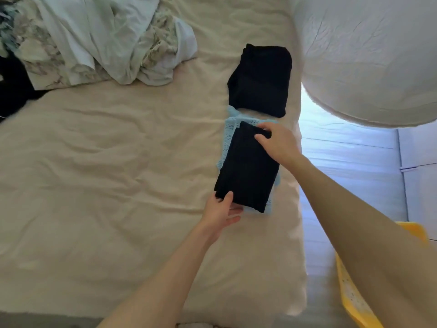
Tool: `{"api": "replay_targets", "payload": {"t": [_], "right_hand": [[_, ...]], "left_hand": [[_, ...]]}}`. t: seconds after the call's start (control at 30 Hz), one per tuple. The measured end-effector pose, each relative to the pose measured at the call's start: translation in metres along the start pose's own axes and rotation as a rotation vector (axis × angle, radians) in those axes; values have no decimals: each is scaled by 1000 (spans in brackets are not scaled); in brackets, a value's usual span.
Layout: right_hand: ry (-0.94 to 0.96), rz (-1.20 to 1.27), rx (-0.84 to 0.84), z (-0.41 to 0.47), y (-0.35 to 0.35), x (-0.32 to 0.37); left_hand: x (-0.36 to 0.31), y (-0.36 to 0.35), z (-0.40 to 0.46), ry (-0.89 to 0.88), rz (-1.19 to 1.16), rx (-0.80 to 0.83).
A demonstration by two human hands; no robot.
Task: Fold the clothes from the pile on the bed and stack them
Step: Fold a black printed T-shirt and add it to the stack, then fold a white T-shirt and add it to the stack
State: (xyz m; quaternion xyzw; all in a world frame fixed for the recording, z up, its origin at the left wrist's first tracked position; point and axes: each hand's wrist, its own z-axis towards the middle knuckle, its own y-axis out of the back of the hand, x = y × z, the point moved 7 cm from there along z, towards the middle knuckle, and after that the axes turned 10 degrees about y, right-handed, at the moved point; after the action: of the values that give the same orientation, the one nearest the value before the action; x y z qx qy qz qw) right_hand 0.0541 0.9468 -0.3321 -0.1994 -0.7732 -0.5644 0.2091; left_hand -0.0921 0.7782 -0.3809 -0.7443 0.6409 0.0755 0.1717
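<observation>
Left hand (222, 210) gripping the near corner of a folded black garment (246, 169), thumb on top, fingers beneath; right hand (276, 143) pinching its far corner. Garment lying on a folded light-blue item (228, 129). Beyond the right hand, another folded black piece (260, 79); far beyond the left, the unfolded pile (94, 36).

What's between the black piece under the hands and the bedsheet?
Head view: a folded light-blue garment lies under the black folded garment, on the bedsheet.
</observation>
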Motion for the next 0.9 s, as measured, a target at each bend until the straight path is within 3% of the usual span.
{"api": "replay_targets", "payload": {"t": [0.13,0.23,0.4,0.5,0.57,0.8,0.9], "right_hand": [[63,-71,-61,-21,-5,1],[142,-155,-74,-47,6,17],[309,-417,-80,-97,28,84],[344,-419,-147,-126,37,144],[381,-378,-149,-141,35,191],[448,-289,-134,-209,-18,321],[419,-309,-89,-229,-61,369]], "left_hand": [[3,12,-4,-8,276,-76],[-8,34,-20,-99,624,-164],[-72,84,-101,-626,1094,-461],[-91,128,-167,-831,1103,-629],[-91,168,-206,-872,1066,-715],[-43,338,-293,-751,869,-843],[-27,409,-312,-688,929,-822]]}}
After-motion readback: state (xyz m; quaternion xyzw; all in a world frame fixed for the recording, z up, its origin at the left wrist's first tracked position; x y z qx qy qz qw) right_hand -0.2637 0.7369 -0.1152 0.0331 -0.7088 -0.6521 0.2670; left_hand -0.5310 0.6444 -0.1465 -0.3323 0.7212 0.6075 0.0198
